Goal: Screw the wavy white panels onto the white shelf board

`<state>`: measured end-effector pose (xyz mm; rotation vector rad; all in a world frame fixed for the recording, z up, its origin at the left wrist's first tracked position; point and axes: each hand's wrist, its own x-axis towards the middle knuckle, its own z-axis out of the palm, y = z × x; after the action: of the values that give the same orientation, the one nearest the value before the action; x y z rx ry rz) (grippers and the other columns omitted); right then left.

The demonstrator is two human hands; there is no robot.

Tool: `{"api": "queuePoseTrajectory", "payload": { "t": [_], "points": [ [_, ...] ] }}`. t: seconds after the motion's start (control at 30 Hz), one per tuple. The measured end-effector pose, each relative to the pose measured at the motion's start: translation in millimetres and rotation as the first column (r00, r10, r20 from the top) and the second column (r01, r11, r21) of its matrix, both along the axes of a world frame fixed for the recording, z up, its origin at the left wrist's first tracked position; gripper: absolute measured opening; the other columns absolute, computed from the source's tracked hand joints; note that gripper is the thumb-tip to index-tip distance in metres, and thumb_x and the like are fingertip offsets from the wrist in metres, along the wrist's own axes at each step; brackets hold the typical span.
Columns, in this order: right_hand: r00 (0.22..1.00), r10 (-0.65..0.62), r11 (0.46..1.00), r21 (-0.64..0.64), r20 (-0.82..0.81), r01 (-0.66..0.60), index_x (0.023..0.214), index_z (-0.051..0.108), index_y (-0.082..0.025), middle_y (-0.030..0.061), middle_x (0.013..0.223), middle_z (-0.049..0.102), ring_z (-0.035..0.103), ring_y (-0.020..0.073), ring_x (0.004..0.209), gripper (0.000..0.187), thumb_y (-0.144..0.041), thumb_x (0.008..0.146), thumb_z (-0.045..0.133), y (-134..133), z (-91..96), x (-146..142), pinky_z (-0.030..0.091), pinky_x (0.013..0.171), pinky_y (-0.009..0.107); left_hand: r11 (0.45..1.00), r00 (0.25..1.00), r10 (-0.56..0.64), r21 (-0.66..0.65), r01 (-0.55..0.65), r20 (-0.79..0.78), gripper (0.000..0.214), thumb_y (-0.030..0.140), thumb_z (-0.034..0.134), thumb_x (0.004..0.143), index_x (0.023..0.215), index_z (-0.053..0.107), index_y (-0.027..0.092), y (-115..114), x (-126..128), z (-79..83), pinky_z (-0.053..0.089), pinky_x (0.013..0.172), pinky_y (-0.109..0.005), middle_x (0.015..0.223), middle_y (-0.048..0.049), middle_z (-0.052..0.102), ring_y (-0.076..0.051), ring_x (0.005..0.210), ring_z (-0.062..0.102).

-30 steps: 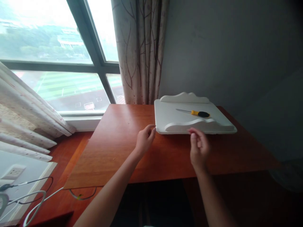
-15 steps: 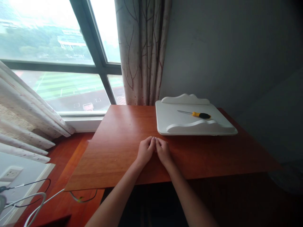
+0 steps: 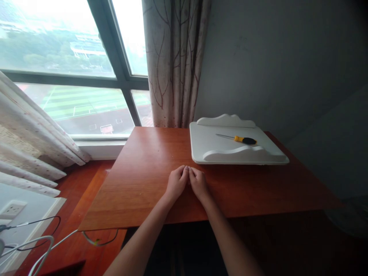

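Near the middle of the table, my left hand (image 3: 176, 182) and my right hand (image 3: 197, 181) rest with fingers curled in. Their thumbs and fingertips meet at the front, and no object shows in either. Just beyond my right hand stands a white tray-like board (image 3: 204, 138) with wavy raised edges at its back and front. On it lies a screwdriver (image 3: 241, 140), its yellow and black handle to the right and its thin metal shaft pointing left. Neither hand touches the board or the screwdriver.
The reddish-brown wooden table (image 3: 138, 184) carries the board at its back right. Curtains (image 3: 175, 65) hang by the window (image 3: 66, 42) behind and left. Cables (image 3: 43, 245) run along the floor by a wall socket (image 3: 13, 210) at lower left. A grey wall (image 3: 273, 57) rises behind.
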<state>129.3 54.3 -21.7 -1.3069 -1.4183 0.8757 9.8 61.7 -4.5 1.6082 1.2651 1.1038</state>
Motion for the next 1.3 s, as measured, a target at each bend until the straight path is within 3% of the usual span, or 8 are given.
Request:
{"api": "queuePoseTrajectory", "payload": {
  "t": [1.3],
  "points": [
    [1.0, 0.002, 1.0, 0.0, 0.027, -0.002, 0.066, 0.056, -0.021, 0.0019, 0.059, 0.057, 0.047, 0.0154, 0.054, 0.048, -0.052, 0.099, 0.041, 2.4, -4.0, 1.2, 0.035, 0.054, 0.029, 1.0, 1.0, 0.001, -0.002, -0.001, -0.025, 0.041, 0.048, 0.045, 0.097, 0.069, 0.05, 0.019, 0.9, 0.4, -0.4, 0.036, 0.062, -0.026, 0.063, -0.0003, 0.054, -0.015, 0.061, 0.047]
  ]
}}
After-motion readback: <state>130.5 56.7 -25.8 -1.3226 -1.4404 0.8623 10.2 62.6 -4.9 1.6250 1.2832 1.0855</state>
